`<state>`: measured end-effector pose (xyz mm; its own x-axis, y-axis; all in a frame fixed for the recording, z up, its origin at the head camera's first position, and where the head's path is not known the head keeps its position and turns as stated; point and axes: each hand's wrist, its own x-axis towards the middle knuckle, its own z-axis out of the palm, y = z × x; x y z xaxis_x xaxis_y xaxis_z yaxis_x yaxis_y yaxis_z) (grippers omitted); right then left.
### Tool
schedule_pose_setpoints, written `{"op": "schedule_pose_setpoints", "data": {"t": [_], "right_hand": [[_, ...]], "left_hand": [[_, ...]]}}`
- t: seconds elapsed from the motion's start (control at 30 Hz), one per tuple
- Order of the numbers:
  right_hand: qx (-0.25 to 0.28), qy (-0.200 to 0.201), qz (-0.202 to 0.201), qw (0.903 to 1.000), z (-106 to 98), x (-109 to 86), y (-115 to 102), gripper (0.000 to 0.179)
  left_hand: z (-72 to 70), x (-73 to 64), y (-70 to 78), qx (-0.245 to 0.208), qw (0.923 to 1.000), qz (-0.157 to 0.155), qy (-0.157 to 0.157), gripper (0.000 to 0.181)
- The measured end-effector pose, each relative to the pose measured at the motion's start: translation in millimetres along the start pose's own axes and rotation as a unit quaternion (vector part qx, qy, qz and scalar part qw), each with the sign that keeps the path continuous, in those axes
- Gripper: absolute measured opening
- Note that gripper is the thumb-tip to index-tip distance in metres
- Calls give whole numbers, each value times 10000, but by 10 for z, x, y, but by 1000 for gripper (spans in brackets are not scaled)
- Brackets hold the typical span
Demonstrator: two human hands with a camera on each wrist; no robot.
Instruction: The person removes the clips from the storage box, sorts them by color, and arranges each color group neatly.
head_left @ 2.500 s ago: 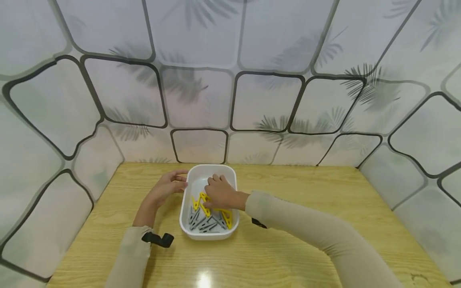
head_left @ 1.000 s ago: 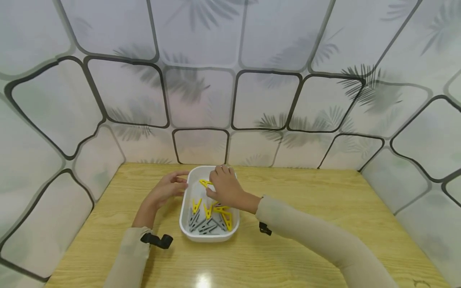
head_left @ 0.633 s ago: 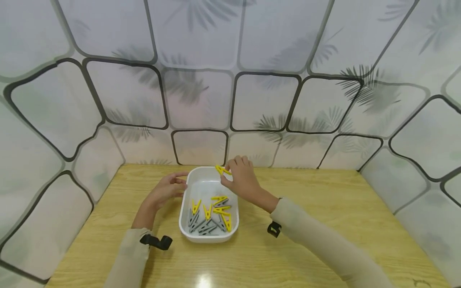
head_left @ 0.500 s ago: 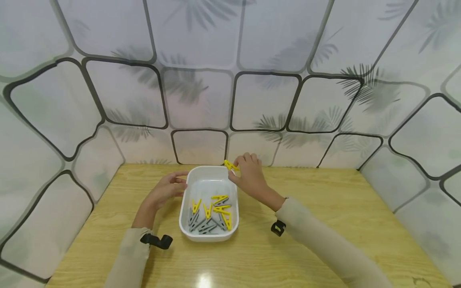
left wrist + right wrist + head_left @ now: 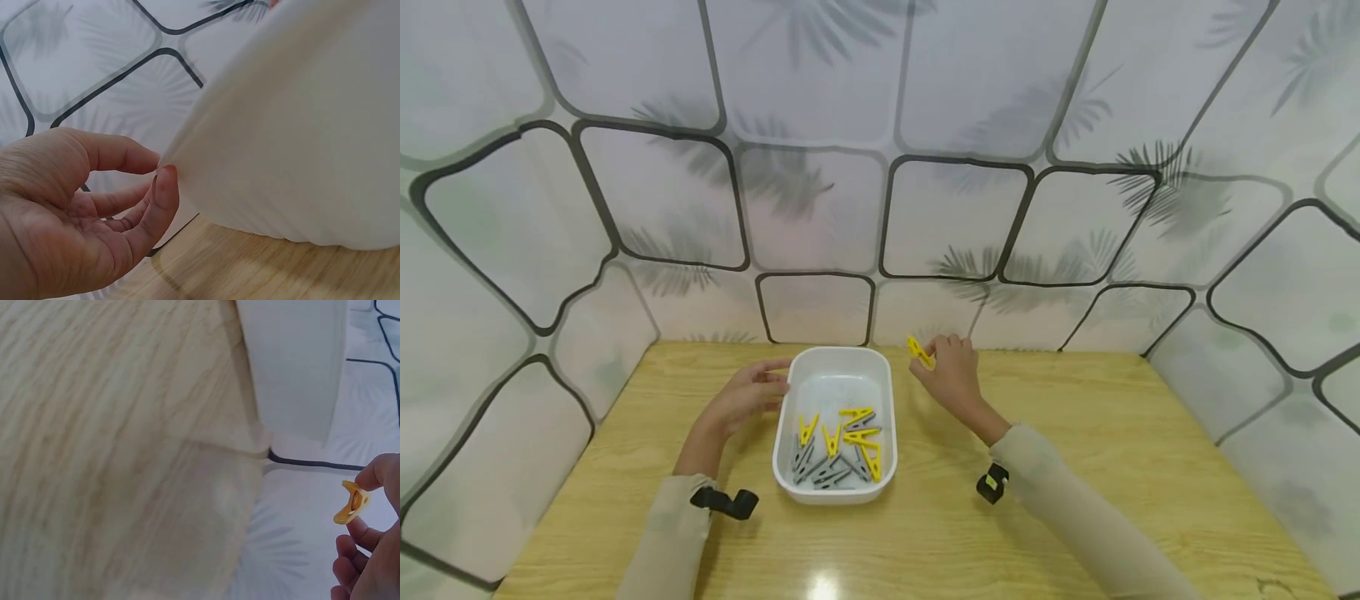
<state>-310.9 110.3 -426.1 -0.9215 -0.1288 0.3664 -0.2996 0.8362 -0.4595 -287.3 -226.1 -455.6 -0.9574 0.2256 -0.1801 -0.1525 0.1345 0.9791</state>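
Observation:
A yellow clothespin is pinched between the thumb and index finger of my right hand, raised to the right of the white bin. The right wrist view shows the same clothespin at the fingertips, side on. Inside the bin lie several yellow clothespins and several grey clothespins, gathered toward its near end. My left hand is at the bin's left side, fingers loosely bent. Its thumb and index fingertips touch the outer wall in the left wrist view.
The bin stands on a wooden table near its back edge. Patterned fabric walls enclose the table at the back and on both sides.
My right hand reached into the bin, took up a yellow clothespin, lifted it over the right rim and carried it rightward outside. The left hand has stayed at the bin's side.

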Motion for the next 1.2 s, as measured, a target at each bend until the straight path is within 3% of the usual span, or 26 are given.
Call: {"op": "schedule_pose_setpoints", "data": {"t": [0.33,0.8,1.2], "right_hand": [[-310,-457,708,9960,244,-21,222,31],[-599,-561,628,9946,538,-159,326,29],[-890,-591,716,9917,523,-153,271,32]], "left_hand": [[-16,23,-21,-55,9997,-226,-70,54],[-29,20,-46,-144,9997,-134,-124,54],[-34,16,-49,-114,9997,-112,-178,53]]}}
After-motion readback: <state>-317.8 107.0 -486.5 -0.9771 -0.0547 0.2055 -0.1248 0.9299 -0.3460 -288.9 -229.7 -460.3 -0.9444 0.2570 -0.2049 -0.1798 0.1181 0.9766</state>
